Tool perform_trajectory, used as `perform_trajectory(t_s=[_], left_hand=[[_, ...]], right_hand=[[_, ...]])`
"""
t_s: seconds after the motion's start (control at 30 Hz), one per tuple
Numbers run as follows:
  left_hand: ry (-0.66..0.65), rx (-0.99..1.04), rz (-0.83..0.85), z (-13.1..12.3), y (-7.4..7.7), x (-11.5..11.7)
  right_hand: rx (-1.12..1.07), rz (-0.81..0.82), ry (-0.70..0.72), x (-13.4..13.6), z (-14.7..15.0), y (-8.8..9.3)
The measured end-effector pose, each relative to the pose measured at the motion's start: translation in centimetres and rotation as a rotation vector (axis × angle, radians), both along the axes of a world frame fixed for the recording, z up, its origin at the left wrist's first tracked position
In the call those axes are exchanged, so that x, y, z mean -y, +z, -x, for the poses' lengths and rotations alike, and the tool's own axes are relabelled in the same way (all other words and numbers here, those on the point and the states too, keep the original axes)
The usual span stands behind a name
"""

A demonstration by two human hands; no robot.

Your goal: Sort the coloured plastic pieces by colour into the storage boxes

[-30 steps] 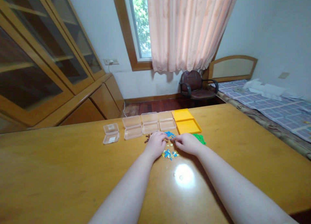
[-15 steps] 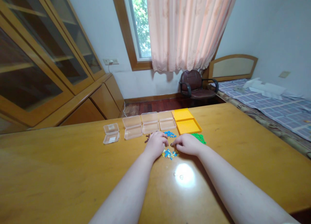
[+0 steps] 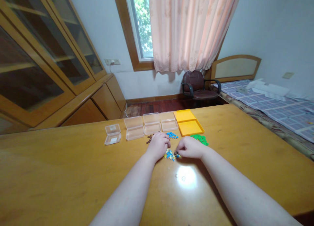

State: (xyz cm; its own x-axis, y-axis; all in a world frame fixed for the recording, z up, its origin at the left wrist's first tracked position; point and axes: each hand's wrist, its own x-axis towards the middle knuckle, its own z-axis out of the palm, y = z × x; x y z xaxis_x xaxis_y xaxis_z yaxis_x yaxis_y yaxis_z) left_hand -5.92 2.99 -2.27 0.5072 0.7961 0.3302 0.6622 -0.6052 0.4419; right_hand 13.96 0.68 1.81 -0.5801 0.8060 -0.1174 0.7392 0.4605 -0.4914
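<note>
At the left edge of a mixed pile of small blue, yellow and pale pieces (image 3: 169, 155) rests my left hand (image 3: 159, 144). Its fingers are curled together, and anything under them is hidden. My right hand (image 3: 190, 147) reaches down to the right side of that pile, its thumb and fingertips pinched together; a tiny dark spot shows at the tips, too small to name. Brown pieces (image 3: 148, 139) lie partly hidden behind my left hand. Blue pieces (image 3: 172, 135) lie beyond the gap between the hands. Green pieces (image 3: 201, 139) sit behind my right wrist.
Several clear hinged plastic boxes (image 3: 134, 133) stand with lids up along the far side of the wooden table (image 3: 73, 173). Right of them lies an opened yellow case (image 3: 191, 127). Beyond the table are a chair (image 3: 200, 85) and a bed (image 3: 265, 101).
My right hand has moved slightly nearer to me, with its pointing fingers now curled into a pinch at the mixed pile. My left hand has stayed almost in place.
</note>
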Motion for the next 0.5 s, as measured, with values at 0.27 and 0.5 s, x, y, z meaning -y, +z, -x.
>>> perform_trajectory(t_s=[0.27,0.5], left_hand=[[0.017,-0.004,0.024,-0.11,0.51,0.18],[0.018,0.003,0.023,-0.10,0.19,0.09]], right_hand=[[0.005,-0.079,-0.017,-0.29,-0.03,0.17],[0.075,-0.074,-0.033,-0.35,0.17,-0.02]])
